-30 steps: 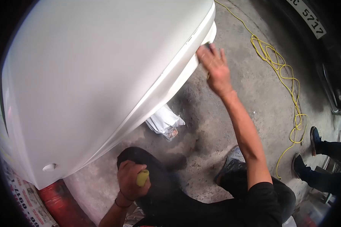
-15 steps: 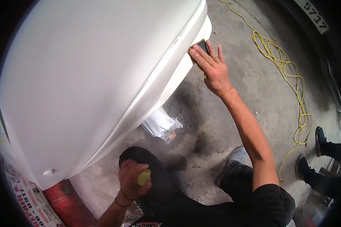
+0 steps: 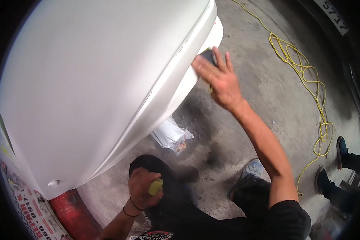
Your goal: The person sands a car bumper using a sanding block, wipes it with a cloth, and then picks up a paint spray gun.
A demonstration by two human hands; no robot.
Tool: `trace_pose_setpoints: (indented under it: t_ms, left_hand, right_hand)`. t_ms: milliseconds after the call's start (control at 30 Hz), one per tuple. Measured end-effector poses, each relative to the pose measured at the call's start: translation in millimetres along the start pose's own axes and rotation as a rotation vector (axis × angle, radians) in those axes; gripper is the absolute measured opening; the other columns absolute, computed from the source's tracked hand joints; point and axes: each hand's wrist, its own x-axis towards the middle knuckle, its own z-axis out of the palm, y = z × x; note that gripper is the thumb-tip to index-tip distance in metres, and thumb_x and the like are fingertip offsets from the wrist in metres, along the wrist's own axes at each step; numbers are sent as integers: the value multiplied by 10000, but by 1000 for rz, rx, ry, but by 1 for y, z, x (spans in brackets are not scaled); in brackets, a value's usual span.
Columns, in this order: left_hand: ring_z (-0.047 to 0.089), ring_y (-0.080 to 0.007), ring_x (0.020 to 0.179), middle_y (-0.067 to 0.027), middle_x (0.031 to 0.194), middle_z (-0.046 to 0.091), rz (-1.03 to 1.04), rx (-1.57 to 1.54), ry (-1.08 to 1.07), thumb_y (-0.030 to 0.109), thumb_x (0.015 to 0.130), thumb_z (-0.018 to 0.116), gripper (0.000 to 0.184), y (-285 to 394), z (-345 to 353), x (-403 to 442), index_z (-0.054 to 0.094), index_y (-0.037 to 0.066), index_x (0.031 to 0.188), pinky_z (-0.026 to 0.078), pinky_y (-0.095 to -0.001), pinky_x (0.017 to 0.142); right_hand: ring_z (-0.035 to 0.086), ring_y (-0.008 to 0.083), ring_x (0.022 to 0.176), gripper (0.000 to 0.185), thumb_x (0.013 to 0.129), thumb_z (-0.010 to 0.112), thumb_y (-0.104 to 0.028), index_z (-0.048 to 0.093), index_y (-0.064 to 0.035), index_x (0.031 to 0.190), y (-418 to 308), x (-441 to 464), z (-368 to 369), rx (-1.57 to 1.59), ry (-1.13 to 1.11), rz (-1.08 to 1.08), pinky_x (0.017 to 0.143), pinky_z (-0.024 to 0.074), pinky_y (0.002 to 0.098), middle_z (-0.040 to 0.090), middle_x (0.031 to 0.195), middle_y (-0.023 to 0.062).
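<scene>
My right hand (image 3: 224, 82) is stretched out over a dark sanding pad with yellowish edges (image 3: 208, 56), pressing it against the white lower lip (image 3: 184, 86) of a large white car body panel (image 3: 96, 80). Its fingers are slightly smeared by motion, and they cover part of the pad. Near my knee, my left hand (image 3: 142, 188) is closed around a yellow-green sponge-like piece (image 3: 156, 187). Only one end of that piece shows past the fingers.
A yellow cord (image 3: 304, 76) lies in loops across the concrete floor (image 3: 264, 108). Beneath the panel sits a white plastic bag (image 3: 170, 134). A red cylindrical object (image 3: 74, 214) and a printed sheet (image 3: 32, 208) are at lower left. Another person's shoes (image 3: 323, 181) stand at right.
My right hand and the pad have slid a little down and left along the panel's lower lip. The left hand still grips the yellow-green piece. The view has shifted slightly.
</scene>
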Motion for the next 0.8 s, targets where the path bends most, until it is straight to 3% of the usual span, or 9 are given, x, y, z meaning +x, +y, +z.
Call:
trace_pose_setpoints:
  t_ms: [67,200,300,333,433,467,567,700,800]
  left_hand:
    - [685,-349,782,-98,867,699,7,-6,6,105,704,789,452,1,-1,2,712,71,1148,540,-474,824]
    - [678,-358,787,-101,857,686,-22,-18,-13,103,715,784,429,0,-4,-3,707,72,1136,537,-472,818]
    - [680,-359,793,-104,861,688,-12,6,-2,94,710,782,429,2,-4,-4,707,73,1132,544,-484,824]
    - [680,-359,791,-104,858,689,-11,3,-2,96,710,784,428,2,-4,-6,706,71,1131,545,-486,820]
    - [678,-359,780,-104,844,687,-1,18,21,109,714,790,427,0,-8,-13,702,63,1129,548,-492,809]
    - [676,-358,772,-104,837,684,13,16,26,119,718,793,427,-1,-9,-14,700,60,1130,550,-494,805]
    - [684,-347,769,-95,867,710,-1,-13,32,123,694,804,427,-1,-6,-20,728,62,1109,566,-497,844]
    - [691,-333,764,-87,883,723,0,-16,58,120,690,807,419,-1,-7,-26,742,60,1099,575,-495,866]
    - [692,-327,759,-86,880,721,-10,-16,76,126,695,809,417,-3,-9,-29,739,56,1100,576,-494,869]
  right_hand:
    - [412,318,1627,616,1010,667,-136,629,-392,1568,-7,-5,-9,141,-37,-39,1363,209,651,603,1636,-119]
    - [375,311,1648,568,1016,672,-196,646,-391,1549,16,3,0,-146,21,149,1366,217,644,606,1630,-128]
    - [336,318,1667,627,1041,588,-67,622,-393,1575,-4,-8,-3,134,-42,-26,1363,194,663,607,1631,-128]
    - [341,303,1667,642,1052,568,-52,605,-402,1589,11,-4,0,-21,-24,-78,1375,170,647,614,1624,-132]
    - [352,287,1664,607,1042,661,-205,583,-440,1596,25,6,5,-190,49,147,1389,149,622,590,1639,-160]
    - [343,287,1668,641,1039,667,-160,569,-453,1601,17,0,8,-176,-20,62,1399,123,605,557,1665,-164]
    - [350,316,1662,738,1023,602,4,558,-435,1614,2,-9,8,22,-39,-119,1393,130,626,548,1679,-132]
    - [319,311,1676,710,991,706,-86,572,-393,1618,-1,2,7,-86,5,199,1408,127,563,544,1686,-89]
    - [315,369,1672,687,1013,646,-13,598,-348,1611,-21,-15,4,47,-10,50,1389,134,605,544,1693,-62]
